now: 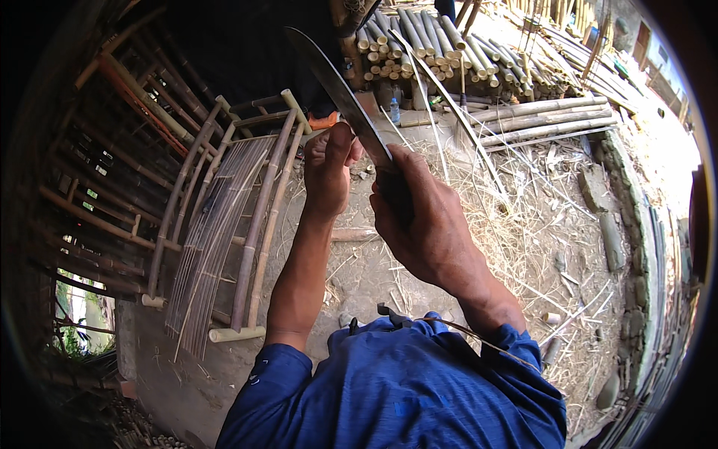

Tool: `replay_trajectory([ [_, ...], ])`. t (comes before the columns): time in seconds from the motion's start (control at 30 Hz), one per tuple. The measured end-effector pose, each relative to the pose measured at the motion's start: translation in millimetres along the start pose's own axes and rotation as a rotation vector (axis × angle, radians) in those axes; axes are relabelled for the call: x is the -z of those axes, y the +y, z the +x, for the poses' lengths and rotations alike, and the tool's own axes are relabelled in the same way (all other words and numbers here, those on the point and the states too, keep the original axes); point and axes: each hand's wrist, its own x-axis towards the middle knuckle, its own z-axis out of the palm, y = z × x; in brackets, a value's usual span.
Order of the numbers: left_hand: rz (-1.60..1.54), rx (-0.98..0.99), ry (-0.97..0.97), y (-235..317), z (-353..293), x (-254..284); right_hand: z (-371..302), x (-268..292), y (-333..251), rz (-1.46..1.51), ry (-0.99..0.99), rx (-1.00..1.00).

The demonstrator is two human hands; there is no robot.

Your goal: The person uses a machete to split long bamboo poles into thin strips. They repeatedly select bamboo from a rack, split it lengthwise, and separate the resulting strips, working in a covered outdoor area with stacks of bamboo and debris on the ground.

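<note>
My right hand (430, 221) is wrapped round the dark handle of a large machete (340, 93), its thumb lying forward near the base of the blade. The long grey blade tilts up and away to the left. My left hand (327, 168) is closed, close beside the lower half of the blade, with its thumb raised and fingers curled. Whatever those fingers pinch, if anything, is hidden. Past my right forearm runs a thin light strip (479, 344), partly over my blue sleeve.
To the left stands a bamboo frame (258, 232) with thin split slats (221, 224) lying on it. Cut bamboo poles (426, 37) are stacked at the back, near a plastic bottle (395, 111). Shavings (501, 213) litter the ground; a low stone edge (636, 247) runs along the right.
</note>
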Motion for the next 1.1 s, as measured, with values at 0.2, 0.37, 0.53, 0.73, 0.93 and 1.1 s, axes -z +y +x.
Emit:
replay_trajectory([
  [0.2,0.007,0.003,-0.009,-2,4,-3,1,6,-2,0.017,-0.021,-0.036],
  [0.37,0.020,0.038,-0.063,-7,10,0,5,14,-2,-0.024,-0.072,-0.049],
  [0.53,0.156,0.202,0.300,12,32,-14,18,28,-7,-0.117,-0.077,-0.073],
  [0.73,0.565,-0.950,0.685,155,102,-30,26,35,-5,-0.181,-0.074,-0.093],
  [0.93,1.570,-0.774,-0.358,87,178,-69,34,43,-13,-0.241,-0.116,-0.092],
  [1.1,1.583,-0.782,-0.362,138,175,-90,38,44,-6,-0.232,-0.071,-0.029],
])
